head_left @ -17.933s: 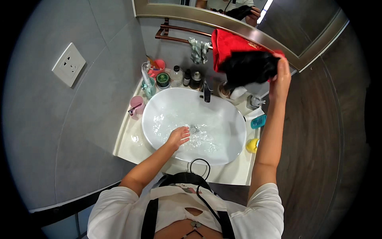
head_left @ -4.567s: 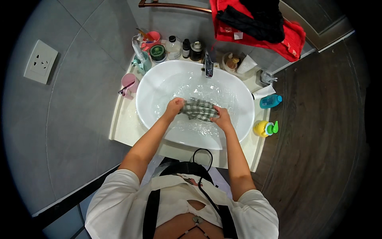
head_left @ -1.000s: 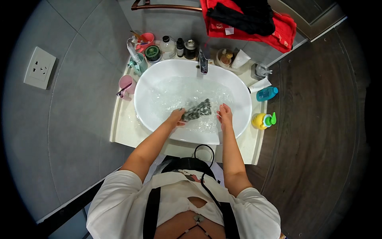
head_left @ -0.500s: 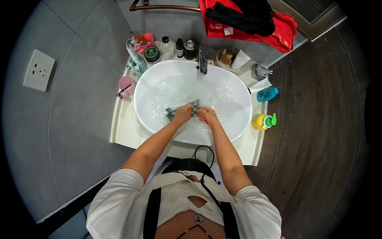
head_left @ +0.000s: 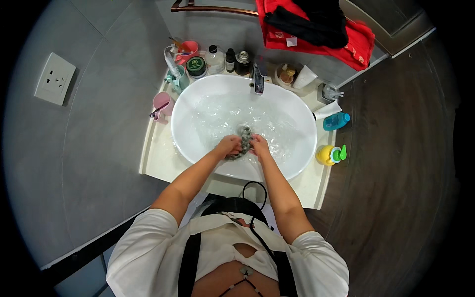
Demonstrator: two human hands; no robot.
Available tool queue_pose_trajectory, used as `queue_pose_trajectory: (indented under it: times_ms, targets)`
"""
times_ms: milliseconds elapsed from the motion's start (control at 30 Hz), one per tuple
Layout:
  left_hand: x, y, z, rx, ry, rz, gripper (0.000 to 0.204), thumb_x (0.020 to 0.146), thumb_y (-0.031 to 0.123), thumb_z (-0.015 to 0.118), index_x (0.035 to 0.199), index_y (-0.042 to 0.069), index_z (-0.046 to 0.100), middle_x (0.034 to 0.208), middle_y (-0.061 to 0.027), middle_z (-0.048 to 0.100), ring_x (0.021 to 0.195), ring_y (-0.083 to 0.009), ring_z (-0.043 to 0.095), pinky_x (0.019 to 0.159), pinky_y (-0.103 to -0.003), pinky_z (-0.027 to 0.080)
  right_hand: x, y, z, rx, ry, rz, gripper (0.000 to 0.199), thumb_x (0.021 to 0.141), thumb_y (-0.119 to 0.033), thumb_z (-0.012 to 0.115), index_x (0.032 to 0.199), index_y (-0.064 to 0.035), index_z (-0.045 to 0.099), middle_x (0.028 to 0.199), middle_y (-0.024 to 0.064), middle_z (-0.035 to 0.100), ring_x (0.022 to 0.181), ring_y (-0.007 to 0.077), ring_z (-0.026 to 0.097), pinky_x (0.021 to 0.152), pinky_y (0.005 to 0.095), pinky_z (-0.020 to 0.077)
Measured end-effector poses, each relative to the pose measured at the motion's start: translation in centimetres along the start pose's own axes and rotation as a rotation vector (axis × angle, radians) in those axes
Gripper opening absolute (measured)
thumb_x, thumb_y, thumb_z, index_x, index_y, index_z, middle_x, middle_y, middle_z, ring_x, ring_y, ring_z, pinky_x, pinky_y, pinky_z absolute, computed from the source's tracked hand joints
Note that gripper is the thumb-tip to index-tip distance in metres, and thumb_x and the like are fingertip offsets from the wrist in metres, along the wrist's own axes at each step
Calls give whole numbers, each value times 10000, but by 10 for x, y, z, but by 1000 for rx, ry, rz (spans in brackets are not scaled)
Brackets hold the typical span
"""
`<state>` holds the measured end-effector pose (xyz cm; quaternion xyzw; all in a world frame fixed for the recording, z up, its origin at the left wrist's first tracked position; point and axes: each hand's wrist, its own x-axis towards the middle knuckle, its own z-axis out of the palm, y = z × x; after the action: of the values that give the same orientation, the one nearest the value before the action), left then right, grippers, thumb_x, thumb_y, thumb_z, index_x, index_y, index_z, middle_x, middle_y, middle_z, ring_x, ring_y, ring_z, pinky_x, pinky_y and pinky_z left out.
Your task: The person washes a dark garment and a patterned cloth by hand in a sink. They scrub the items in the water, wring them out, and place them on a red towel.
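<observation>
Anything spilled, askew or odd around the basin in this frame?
Little stands out. Both hands, left hand and right hand, bunch a grey cloth in the white basin. A blue bottle lies on its side on the counter.

One basin (head_left: 302,119), one tap (head_left: 258,79), one grey cloth (head_left: 244,141) between two hands. Two cups (head_left: 162,103), three small bottles (head_left: 230,59), one green jar (head_left: 196,66), one blue bottle (head_left: 336,121), one yellow bottle (head_left: 330,155).

The grey cloth (head_left: 245,141), spread flat between the hands seconds ago, is now bunched into a tight wad at frame centre (both hands (head_left: 228,146) (head_left: 259,145) pressed together around it).
</observation>
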<state>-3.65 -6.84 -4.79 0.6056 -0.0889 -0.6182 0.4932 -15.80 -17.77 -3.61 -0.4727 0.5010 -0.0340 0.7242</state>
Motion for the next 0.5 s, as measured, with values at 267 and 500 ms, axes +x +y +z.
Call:
queue_pose_trajectory:
  times_ms: [267, 500]
  targets:
    - [-11, 52, -5, -128, 70, -39, 455, 798, 446, 505, 1104, 121, 420, 941, -31, 457, 809, -150, 504, 670, -311, 456, -22, -33, -12, -9, -290, -138, 191, 747, -123, 485, 906, -91, 585, 681, -56, 474, 550, 35, 369, 515, 179, 324]
    - [-2, 43, 9, -341, 37, -91, 309, 802, 342, 527, 1022, 130, 484, 929, -38, 504, 833, -153, 511, 723, -300, 450, -52, -77, -13, -12, -430, -218, 159, 731, -123, 492, 846, -67, 586, 721, -32, 508, 653, 72, 454, 589, 200, 373]
